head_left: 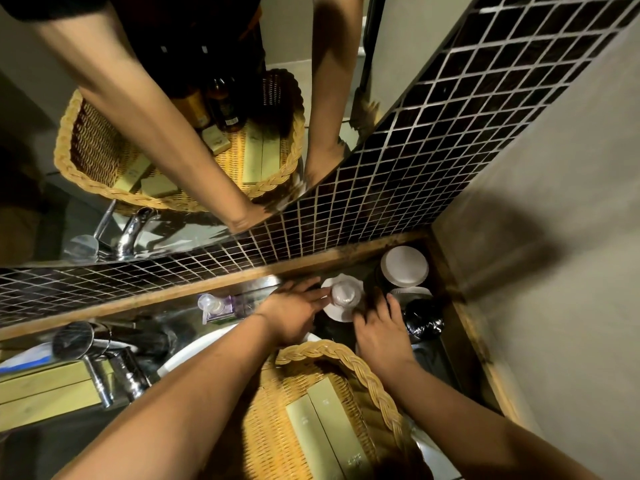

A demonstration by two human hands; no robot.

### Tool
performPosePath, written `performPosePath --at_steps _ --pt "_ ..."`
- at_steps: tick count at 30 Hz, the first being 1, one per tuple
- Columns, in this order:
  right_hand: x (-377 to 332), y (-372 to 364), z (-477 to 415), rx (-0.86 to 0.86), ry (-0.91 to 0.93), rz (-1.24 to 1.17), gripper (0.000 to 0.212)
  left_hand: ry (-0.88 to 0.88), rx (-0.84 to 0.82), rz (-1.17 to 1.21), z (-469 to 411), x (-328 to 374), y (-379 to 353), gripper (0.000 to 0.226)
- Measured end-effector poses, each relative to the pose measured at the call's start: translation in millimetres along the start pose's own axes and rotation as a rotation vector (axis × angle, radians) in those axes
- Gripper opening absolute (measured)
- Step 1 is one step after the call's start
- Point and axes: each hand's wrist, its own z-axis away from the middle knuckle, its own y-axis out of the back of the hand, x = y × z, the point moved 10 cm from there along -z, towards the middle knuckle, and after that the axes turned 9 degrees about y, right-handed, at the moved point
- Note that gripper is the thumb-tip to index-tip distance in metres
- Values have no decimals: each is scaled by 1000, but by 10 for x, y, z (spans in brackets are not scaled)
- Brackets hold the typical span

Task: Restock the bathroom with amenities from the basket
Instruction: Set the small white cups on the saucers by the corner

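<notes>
Wicker basket (pixel 332 358) sits low in your view, resting over the edge of the white basin (pixel 194 348), with two long pale green boxes (pixel 325 431) lying side by side on its woven floor. Your left hand (pixel 294 315) reaches past the basket rim toward the far corner of the bench (pixel 429 358), fingers spread flat and loose, its fingertips touching the edge of a small white saucer (pixel 337 315). On that saucer stands an upturned clear glass (pixel 343 294), and your left hand is not wrapped around it. Your right hand (pixel 381 336) comes in from the other side, fingers half spread and curled down just beside the saucer; whether it grips anything you cannot tell, since its fingertips are in shadow. Behind the saucer a round white lid (pixel 404 265) covers a dark cup, and a crinkled black plastic bundle (pixel 424 318) lies near your right hand. Left of your left hand a clear pump bottle (pixel 216 306) stands against the wooden ledge. The chrome tap (pixel 100 355) is at the left, with more pale green boxes (pixel 45 389) stacked next to it. The mirror (pixel 173 116) above the dark mosaic tiles (pixel 415 174) reflects both arms and the basket.
</notes>
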Motion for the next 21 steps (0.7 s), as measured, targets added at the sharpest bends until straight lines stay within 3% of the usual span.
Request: performPosePath --at_steps 21 --pt "-16 9 -38 14 18 35 64 12 31 -26 16 2 30 67"
